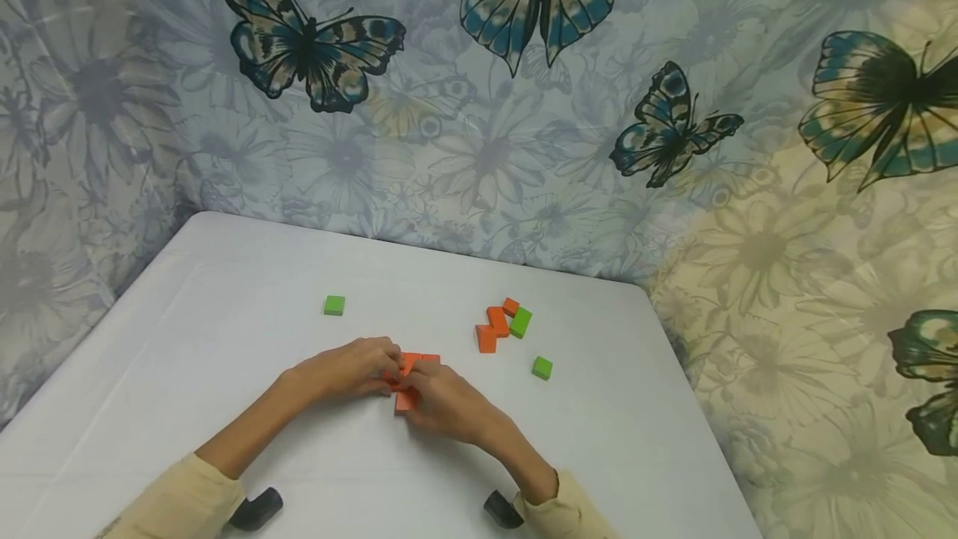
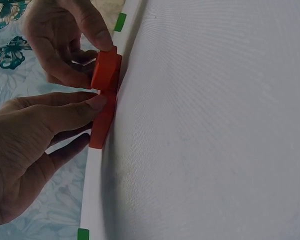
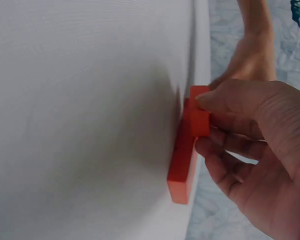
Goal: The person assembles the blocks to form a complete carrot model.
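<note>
Small orange blocks lie together near the middle of the white table, partly covered by both hands. My right hand pinches an orange block between thumb and fingers, over the near side of the row of orange blocks. On the left, my left hand holds the row's end; its thumb presses the near face of an orange block, with fingers behind it. In the head view, one orange block juts out toward me beside the right hand.
Farther right lie several loose orange blocks with a green block against them. Another green block sits nearer, and one more green block is at the back left. A butterfly-patterned wall covering borders the table.
</note>
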